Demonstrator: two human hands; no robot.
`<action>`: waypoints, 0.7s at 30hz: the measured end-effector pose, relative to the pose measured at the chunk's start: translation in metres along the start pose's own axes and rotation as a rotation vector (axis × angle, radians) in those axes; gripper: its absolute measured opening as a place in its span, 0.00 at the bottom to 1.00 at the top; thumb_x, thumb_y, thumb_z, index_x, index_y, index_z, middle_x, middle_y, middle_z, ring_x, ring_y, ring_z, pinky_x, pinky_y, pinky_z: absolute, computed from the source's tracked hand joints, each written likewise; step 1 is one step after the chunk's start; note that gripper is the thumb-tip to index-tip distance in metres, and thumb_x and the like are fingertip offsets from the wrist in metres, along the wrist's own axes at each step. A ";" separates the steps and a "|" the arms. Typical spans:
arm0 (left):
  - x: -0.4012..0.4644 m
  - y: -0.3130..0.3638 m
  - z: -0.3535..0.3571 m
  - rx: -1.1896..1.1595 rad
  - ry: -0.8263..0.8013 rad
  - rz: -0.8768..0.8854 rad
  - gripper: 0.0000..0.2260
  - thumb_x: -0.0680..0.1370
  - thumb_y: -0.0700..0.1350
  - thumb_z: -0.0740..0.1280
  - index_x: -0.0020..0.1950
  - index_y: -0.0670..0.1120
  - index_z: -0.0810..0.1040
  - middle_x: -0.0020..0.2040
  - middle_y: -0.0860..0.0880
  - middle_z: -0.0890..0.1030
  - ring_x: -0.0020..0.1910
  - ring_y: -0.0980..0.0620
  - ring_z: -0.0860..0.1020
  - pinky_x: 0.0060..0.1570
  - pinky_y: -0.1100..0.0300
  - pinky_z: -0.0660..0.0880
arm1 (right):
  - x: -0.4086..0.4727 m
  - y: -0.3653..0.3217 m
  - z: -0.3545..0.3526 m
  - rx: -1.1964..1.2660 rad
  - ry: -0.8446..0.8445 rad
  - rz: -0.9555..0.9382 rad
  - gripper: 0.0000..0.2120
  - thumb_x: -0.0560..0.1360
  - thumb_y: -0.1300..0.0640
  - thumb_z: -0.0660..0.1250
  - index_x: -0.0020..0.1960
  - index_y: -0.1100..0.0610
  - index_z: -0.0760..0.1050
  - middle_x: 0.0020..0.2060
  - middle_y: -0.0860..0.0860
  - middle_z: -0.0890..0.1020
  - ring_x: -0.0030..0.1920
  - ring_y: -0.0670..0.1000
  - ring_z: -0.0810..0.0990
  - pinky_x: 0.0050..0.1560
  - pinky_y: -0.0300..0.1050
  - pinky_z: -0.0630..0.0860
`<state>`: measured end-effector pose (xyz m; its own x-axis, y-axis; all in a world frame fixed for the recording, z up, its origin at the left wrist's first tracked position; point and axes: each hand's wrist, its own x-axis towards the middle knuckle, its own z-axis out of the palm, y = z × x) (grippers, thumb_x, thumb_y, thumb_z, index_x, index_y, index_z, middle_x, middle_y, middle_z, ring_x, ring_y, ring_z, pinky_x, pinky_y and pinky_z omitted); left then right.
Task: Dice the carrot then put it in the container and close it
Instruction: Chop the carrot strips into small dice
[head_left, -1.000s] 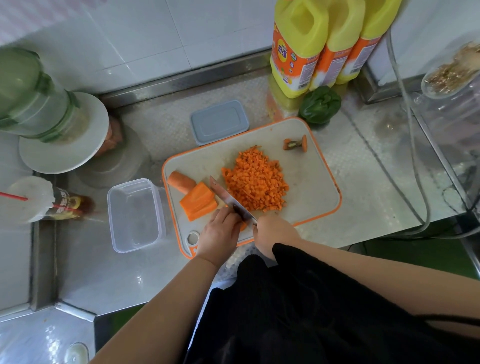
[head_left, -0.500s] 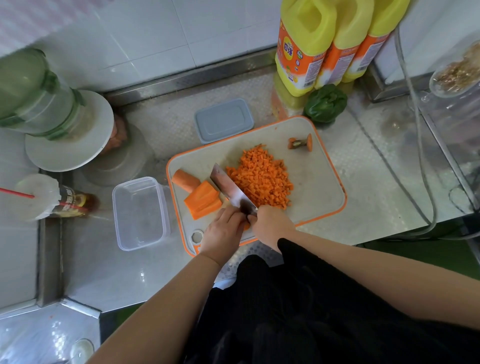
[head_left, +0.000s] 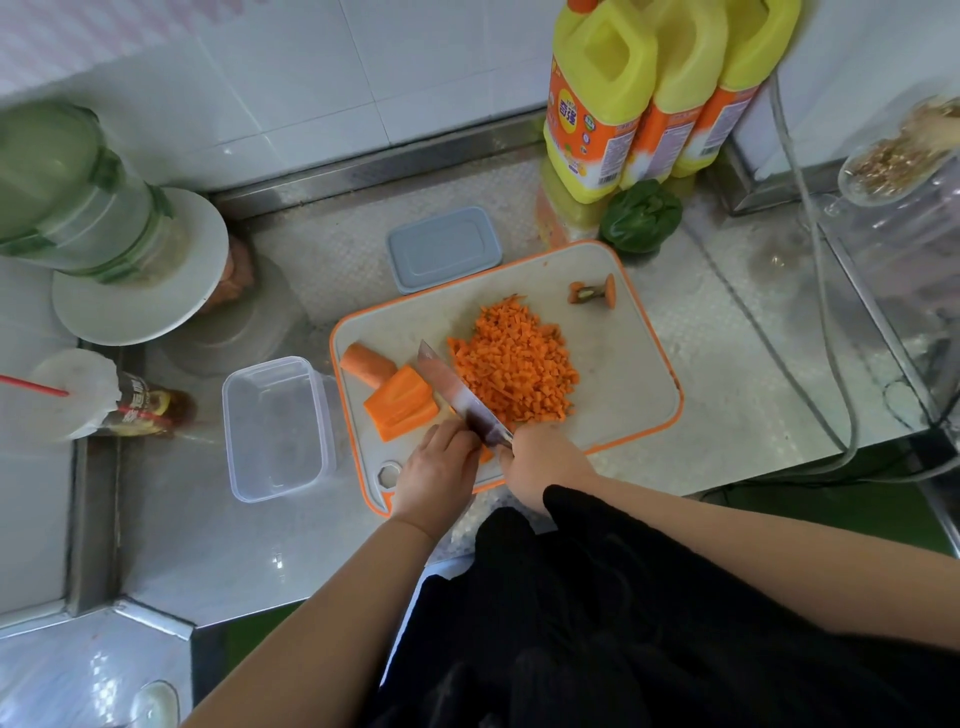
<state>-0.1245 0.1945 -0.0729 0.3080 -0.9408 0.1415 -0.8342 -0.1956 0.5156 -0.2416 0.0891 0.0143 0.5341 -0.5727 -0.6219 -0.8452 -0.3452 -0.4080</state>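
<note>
The steel tabletop (head_left: 727, 364) fills the view, and on it the board (head_left: 623, 332) with its orange rim. What has changed: a second ago the knife (head_left: 457, 392) lay low across the strip by the near edge, then it swung up, and now its blade is tilted toward the far left between the pile and the uncut pieces. That reads as one stroke finished and the next being lined up, so dicing is well along but not done.

The container (head_left: 275, 426) sits open and empty just left of the board, touching or nearly touching its edge. The lid (head_left: 444, 248) lies apart at the board's far edge. Nothing has gone in yet.

Now the carrot. The dice (head_left: 514, 371), small, bright and fairly even, are heaped mid-board, right of the blade. Left of the blade lie stacked slabs (head_left: 400, 408) and beyond them a whole stub (head_left: 366, 361), both waiting. The trimmed top (head_left: 592, 292) sits alone at the far right of the board.

The right hand (head_left: 545, 462) is clenched round the knife handle. The left hand (head_left: 441, 467) is curled, fingertips down, pinning a small orange piece (head_left: 485, 454) at the near edge, mostly hidden beneath it.
</note>
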 end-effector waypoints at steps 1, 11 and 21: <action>0.001 0.000 0.000 0.004 -0.009 -0.001 0.13 0.79 0.47 0.59 0.47 0.43 0.81 0.47 0.48 0.79 0.46 0.47 0.77 0.38 0.50 0.79 | 0.000 0.000 0.001 -0.018 -0.003 -0.010 0.17 0.82 0.50 0.55 0.56 0.62 0.74 0.51 0.58 0.80 0.52 0.58 0.79 0.48 0.47 0.72; 0.001 0.000 0.003 0.045 0.024 0.045 0.12 0.78 0.44 0.60 0.44 0.42 0.81 0.46 0.47 0.80 0.45 0.46 0.78 0.35 0.52 0.80 | 0.008 0.000 0.019 -0.022 -0.006 0.060 0.13 0.81 0.54 0.56 0.56 0.61 0.75 0.52 0.57 0.80 0.53 0.58 0.79 0.48 0.47 0.73; 0.001 -0.001 0.002 0.094 0.029 0.080 0.02 0.73 0.37 0.72 0.44 0.43 0.81 0.44 0.47 0.80 0.43 0.48 0.78 0.35 0.56 0.79 | 0.023 -0.006 0.008 0.148 0.000 0.061 0.15 0.81 0.51 0.58 0.54 0.62 0.75 0.48 0.58 0.81 0.50 0.59 0.80 0.41 0.45 0.69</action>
<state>-0.1240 0.1932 -0.0753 0.2508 -0.9462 0.2046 -0.8955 -0.1465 0.4202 -0.2243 0.0835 -0.0028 0.4822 -0.5895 -0.6481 -0.8638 -0.1968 -0.4638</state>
